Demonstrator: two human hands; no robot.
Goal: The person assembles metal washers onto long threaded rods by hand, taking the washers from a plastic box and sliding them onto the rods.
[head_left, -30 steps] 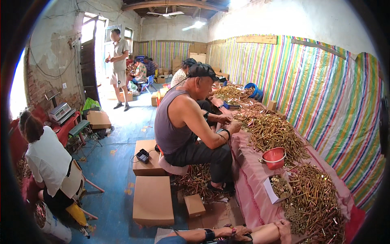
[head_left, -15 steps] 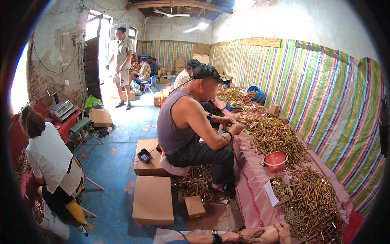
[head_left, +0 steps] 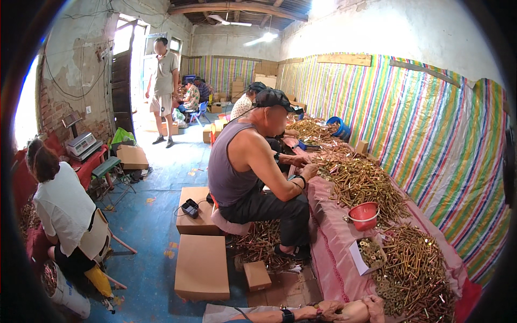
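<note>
At the lower edge, my left hand (head_left: 329,309) extends from a forearm with a dark watch (head_left: 287,315). Its fingers curl beside a rounded stretch of bare skin, arm or knee I cannot make out; anything inside them is hidden. Against the other side of that skin lies my right hand (head_left: 374,307), partly cut off by the frame, with no object visible in it. Just right of it are a heap of flat washers (head_left: 389,295) and a large pile of brass-coloured bolts (head_left: 423,264). A white box of washers (head_left: 362,257) stands beyond, near a red bucket (head_left: 364,215).
A person in a grey tank top (head_left: 237,151) sits ahead, handling bolts at another pile (head_left: 366,185). Cardboard boxes (head_left: 202,266) stand on the blue floor. To the left sits a person in white (head_left: 64,204) beside a white bucket (head_left: 70,293). Another person (head_left: 161,81) stands near the door.
My left hand has drawn slightly left and its fingers are more curled. My right hand stays put. The standing person has shifted their stance and lowered an arm.
</note>
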